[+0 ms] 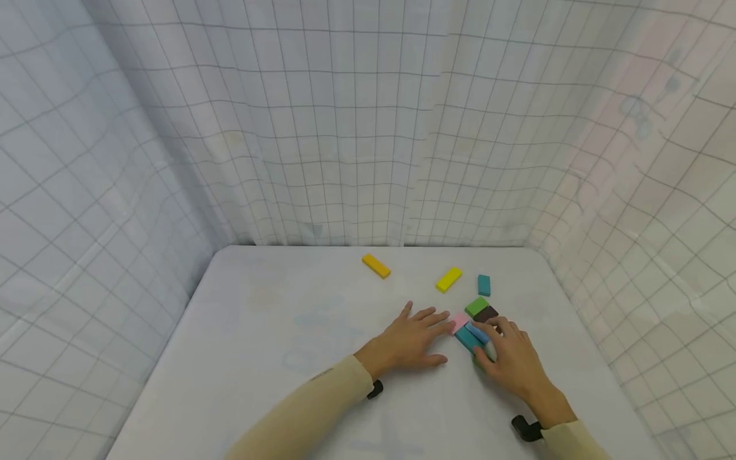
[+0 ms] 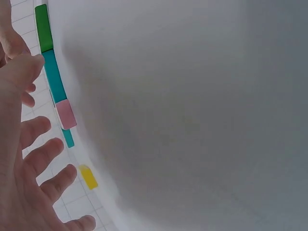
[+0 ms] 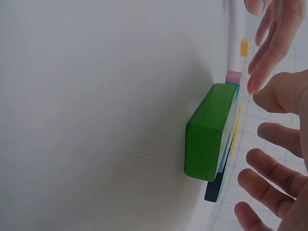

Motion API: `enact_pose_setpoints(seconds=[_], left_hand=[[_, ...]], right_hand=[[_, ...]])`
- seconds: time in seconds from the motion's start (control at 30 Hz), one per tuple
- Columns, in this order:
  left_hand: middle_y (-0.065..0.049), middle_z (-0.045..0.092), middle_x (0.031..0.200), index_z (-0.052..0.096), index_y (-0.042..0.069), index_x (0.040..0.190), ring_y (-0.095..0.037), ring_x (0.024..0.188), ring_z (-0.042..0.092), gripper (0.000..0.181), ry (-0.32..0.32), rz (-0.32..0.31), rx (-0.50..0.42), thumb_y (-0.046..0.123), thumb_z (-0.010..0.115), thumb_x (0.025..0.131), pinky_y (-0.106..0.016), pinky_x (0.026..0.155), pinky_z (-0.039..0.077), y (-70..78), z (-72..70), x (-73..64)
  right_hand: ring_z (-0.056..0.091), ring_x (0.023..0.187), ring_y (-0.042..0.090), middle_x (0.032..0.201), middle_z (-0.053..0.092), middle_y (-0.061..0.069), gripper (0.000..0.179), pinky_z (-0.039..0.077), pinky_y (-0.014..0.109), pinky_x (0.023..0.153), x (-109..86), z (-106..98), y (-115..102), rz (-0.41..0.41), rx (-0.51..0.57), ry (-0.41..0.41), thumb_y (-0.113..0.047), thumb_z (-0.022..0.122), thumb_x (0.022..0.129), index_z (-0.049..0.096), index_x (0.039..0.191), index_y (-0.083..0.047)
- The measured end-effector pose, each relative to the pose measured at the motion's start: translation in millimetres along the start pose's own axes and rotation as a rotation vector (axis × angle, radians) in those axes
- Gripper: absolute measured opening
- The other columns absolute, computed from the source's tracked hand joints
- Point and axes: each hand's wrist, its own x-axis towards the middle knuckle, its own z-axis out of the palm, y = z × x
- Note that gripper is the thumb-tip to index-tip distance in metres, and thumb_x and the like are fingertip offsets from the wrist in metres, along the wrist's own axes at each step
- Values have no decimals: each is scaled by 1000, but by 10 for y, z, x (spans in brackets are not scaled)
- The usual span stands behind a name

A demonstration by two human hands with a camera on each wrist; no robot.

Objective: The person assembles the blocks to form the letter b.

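A cluster of coloured blocks lies on the white table, with a pink block (image 1: 459, 321), a teal block (image 1: 467, 340), a light blue block (image 1: 478, 331), a light green block (image 1: 476, 306) and a dark brown block (image 1: 486, 314). My left hand (image 1: 411, 342) is spread flat left of it, fingertips at the pink block. Over the near right side reaches my right hand (image 1: 513, 359), its index finger and thumb at the light blue and teal blocks. A darker green block (image 3: 207, 134), mostly hidden under that hand in the head view, shows large in the right wrist view.
Farther back lie an orange-yellow block (image 1: 376, 266), a yellow block (image 1: 448, 280) and a small teal block (image 1: 484, 285). Grid-patterned white curtains (image 1: 356, 140) stand along the back and both sides of the table (image 1: 259, 319).
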Motion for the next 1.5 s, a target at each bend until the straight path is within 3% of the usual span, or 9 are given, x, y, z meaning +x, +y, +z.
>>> enact_pose_setpoints(seconds=[0.37, 0.67, 1.03, 1.27, 1.5], left_hand=[[15, 39, 190, 47, 34, 179, -17, 178, 39, 73, -47, -12, 21, 66, 62, 115, -63, 144, 32, -30, 15, 3], [14, 40, 189, 57, 31, 171, -18, 177, 40, 62, -55, -23, -7, 59, 66, 116, -56, 141, 40, -80, 5, -99], [13, 44, 187, 65, 31, 159, -17, 177, 40, 47, -69, -28, 34, 54, 64, 118, -51, 140, 43, -167, -63, -281], [12, 46, 187, 69, 30, 152, -17, 176, 42, 42, -65, -66, 56, 54, 64, 118, -49, 139, 45, -216, -68, -447], [9, 53, 183, 74, 28, 141, -19, 172, 49, 29, -15, -79, 65, 44, 69, 118, -46, 135, 50, -308, -23, -657]], right_hand=[[70, 111, 29, 131, 72, 10, 53, 56, 53, 89, -22, 41, -69, 14, 17, -20, -17, 96, 95, 80, 146, -15], [70, 111, 29, 129, 72, 9, 51, 56, 53, 89, -28, 67, -126, 28, 12, -38, -18, 96, 95, 82, 144, -16], [72, 113, 33, 128, 72, 11, 46, 58, 54, 90, -14, 125, -147, 19, 23, -32, -16, 96, 95, 82, 139, -15], [74, 118, 36, 129, 73, 13, 46, 59, 56, 91, 25, 105, -171, 11, 26, -54, -17, 95, 96, 82, 140, -14], [74, 116, 36, 129, 73, 13, 45, 59, 55, 90, 30, 82, -172, -4, 18, -59, -16, 95, 96, 83, 139, -14]])
